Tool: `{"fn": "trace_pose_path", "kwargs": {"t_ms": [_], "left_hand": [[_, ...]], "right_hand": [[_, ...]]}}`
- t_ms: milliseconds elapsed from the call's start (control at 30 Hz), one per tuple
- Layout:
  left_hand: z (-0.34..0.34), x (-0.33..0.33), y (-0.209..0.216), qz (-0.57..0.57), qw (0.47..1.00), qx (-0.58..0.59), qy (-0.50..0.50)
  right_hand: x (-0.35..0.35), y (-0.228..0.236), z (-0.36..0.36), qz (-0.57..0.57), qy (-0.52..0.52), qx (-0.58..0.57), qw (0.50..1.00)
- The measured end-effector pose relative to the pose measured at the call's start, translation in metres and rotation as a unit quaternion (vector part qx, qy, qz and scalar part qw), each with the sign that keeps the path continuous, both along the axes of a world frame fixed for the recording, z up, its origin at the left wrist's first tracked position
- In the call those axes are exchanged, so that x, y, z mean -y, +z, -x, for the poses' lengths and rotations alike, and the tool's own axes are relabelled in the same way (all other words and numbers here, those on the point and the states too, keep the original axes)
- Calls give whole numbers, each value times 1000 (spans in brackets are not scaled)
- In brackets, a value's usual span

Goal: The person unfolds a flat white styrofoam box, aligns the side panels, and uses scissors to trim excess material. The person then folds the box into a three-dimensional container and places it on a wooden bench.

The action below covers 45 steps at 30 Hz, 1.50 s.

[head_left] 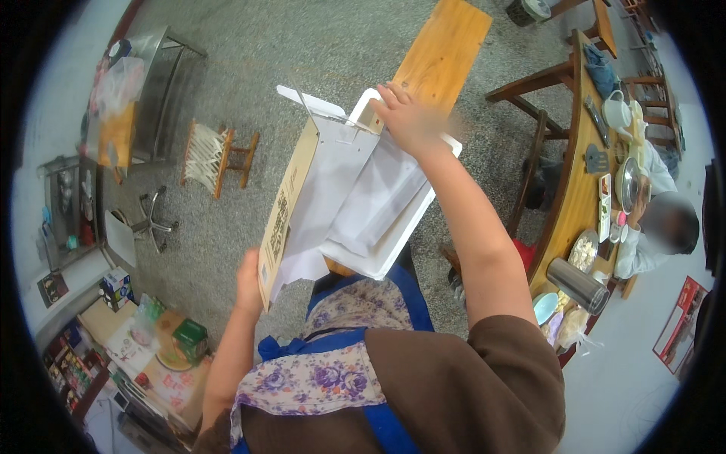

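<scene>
1. Centre: sheets (pixel 333 170) lie over the tray (pixel 412 233), right of the upright panel (pixel 290 200).
2. Left hand (pixel 248 280) at the panel's near left edge; right hand (pixel 408 125) at the tray's far end.
3. Middle desk (pixel 446 45) extends beyond the tray.
4. Left, on the floor (pixel 249 83): stool (pixel 206 155), then swivel chair (pixel 121 236) farther left.
5. On the right desk (pixel 576 208): spatula (pixel 596 159) beyond, bowl (pixel 626 184) right of centre, flask (pixel 577 286) nearer.
6. Behind that desk: a person (pixel 634 256).
</scene>
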<state>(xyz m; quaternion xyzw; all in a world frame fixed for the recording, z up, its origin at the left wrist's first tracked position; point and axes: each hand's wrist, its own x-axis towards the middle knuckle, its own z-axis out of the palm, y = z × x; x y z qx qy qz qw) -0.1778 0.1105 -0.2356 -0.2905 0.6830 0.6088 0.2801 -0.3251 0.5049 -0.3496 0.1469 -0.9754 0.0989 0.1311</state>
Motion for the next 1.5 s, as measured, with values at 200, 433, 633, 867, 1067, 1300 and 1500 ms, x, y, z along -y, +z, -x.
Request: {"fn": "trace_pose_path", "kwargs": {"t_ms": [200, 433, 633, 867, 1067, 1300, 1500], "left_hand": [[-20, 11, -12, 90, 994, -39, -53], [-33, 30, -43, 29, 989, 56, 135], [-16, 32, -28, 174, 960, -187, -118], [2, 35, -24, 46, 993, -106, 1], [4, 27, -49, 150, 944, -217, -200], [19, 17, -31, 221, 916, -201, -269], [4, -10, -10, 250, 875, -271, -315]], "right_hand": [[4, 8, 16, -98, 68, 65, 991], [18, 12, 9, -61, 15, 175, 983], [19, 4, 30, -3, 23, 150, 988], [22, -1, 11, -28, 33, 101, 994], [-8, -51, -2, -18, -59, 158, 986], [4, -57, -33, -8, -198, 175, 964], [6, -110, -70, 159, -376, 170, 897]]}}
